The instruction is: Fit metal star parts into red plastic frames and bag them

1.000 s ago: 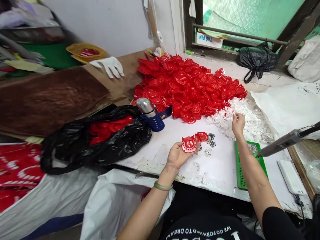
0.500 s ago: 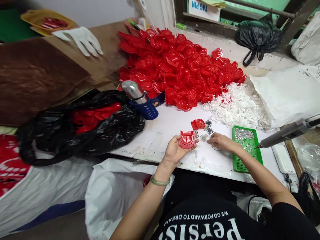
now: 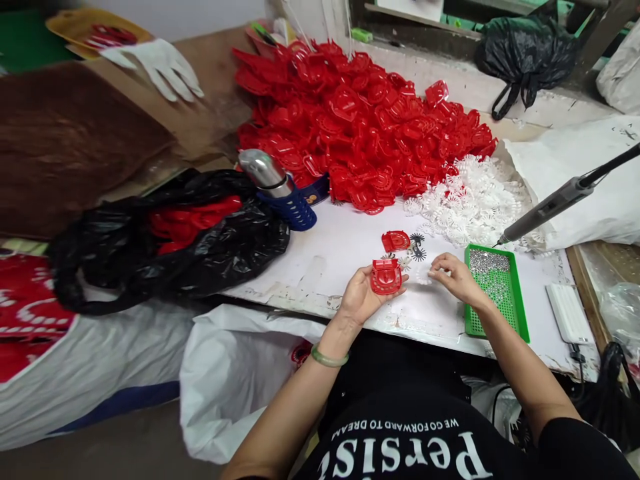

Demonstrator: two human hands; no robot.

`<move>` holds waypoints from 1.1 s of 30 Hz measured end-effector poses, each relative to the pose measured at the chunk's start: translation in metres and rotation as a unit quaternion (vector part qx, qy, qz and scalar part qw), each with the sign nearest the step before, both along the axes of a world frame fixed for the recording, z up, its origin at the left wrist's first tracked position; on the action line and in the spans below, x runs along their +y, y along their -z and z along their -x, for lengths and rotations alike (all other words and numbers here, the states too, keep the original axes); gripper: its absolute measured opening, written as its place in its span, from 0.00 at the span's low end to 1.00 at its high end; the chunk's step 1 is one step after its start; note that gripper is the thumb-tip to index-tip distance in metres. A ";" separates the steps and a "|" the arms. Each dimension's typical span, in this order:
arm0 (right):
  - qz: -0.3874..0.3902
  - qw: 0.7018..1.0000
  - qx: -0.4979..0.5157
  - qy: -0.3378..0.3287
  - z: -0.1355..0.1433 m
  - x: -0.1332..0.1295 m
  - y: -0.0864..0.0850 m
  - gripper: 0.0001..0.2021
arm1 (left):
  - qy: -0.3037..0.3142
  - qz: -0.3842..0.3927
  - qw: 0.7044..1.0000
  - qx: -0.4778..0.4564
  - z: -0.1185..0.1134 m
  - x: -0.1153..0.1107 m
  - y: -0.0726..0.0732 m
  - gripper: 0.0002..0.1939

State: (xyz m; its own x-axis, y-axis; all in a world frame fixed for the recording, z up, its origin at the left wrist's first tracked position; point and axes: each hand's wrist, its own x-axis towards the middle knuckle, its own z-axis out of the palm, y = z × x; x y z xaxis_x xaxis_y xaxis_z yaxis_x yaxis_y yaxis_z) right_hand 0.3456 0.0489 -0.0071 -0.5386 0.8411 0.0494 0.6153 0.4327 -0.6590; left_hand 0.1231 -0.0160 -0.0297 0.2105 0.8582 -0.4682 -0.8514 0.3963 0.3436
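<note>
My left hand (image 3: pixel 361 295) is palm up, its fingers under a red plastic part (image 3: pixel 387 277) with a rounded edge and a row of small holes. To the right, my right hand (image 3: pixel 456 278) is above the table with thumb and fingertips pinched together; whatever is between them is too small to make out. A white toothed disc (image 3: pixel 424 275) lies by its fingertips. Just beyond my left hand are another red plastic part (image 3: pixel 396 241), a black toothed disc (image 3: pixel 418 255) and a pale toothed disc (image 3: pixel 404 264).
A big heap of red parts (image 3: pixel 350 127) and a pile of white toothed discs (image 3: pixel 473 200) cover the back. At right, a green tray (image 3: pixel 523 313) holds small metal pieces, under a hanging electric screwdriver (image 3: pixel 545 208). A steel flask (image 3: pixel 265 172) and black bag (image 3: pixel 240 260) stand left.
My right hand has lifted off the discs and drawn back a little to the right, fingers pinched. The red part in my left hand has shifted slightly right. The screwdriver has swung up.
</note>
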 end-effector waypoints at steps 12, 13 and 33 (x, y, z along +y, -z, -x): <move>-0.086 0.990 -0.065 -0.094 0.064 -0.014 -0.029 0.06 | -0.016 -0.074 0.996 -0.036 -0.016 -0.011 -0.021 0.18; -0.089 0.990 -0.065 -0.083 0.064 -0.015 -0.027 0.06 | -0.018 -0.084 0.996 -0.036 -0.016 -0.013 -0.022 0.19; 0.265 0.899 0.333 0.105 0.086 -0.066 0.030 0.18 | -0.160 -0.128 0.962 0.182 -0.034 -0.051 0.010 0.19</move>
State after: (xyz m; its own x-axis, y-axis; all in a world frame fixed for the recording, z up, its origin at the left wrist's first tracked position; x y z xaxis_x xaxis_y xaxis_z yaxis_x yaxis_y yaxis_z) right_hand 0.2600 -0.0167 -0.0369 -0.3640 0.9215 -0.1355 0.0399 -0.1299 -0.9907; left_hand 0.1570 -0.0671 -0.0392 -0.2222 0.9485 -0.2260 -0.7204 -0.0035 0.6935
